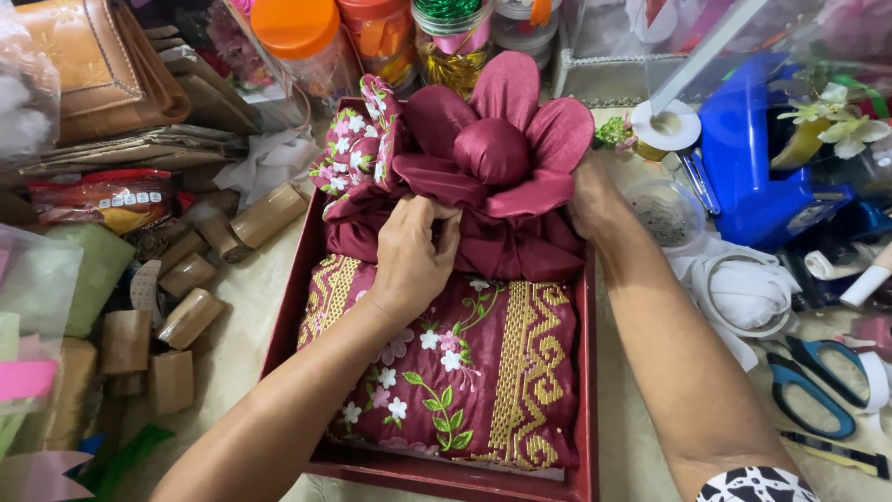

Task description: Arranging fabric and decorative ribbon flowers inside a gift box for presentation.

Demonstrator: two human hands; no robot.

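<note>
Left hand [413,256]: fingers curled, pinching maroon cloth under the fabric flower [497,153], which sits at twelve o'clock in the red tray [587,390]. Right hand [590,200]: pressed against the flower's three o'clock side, fingers hidden, grip unclear. Red-and-yellow snack packet [102,197] at nine o'clock; orange-lidded jar [299,42] at eleven.

We see little free room: cardboard tubes [190,318] crowd the frame's left, jars [307,42] block the top, and scissors [818,386] and tape rolls [743,293] fill the right. A bare strip of desk [243,307] left of the red tray [279,325] lies open.
</note>
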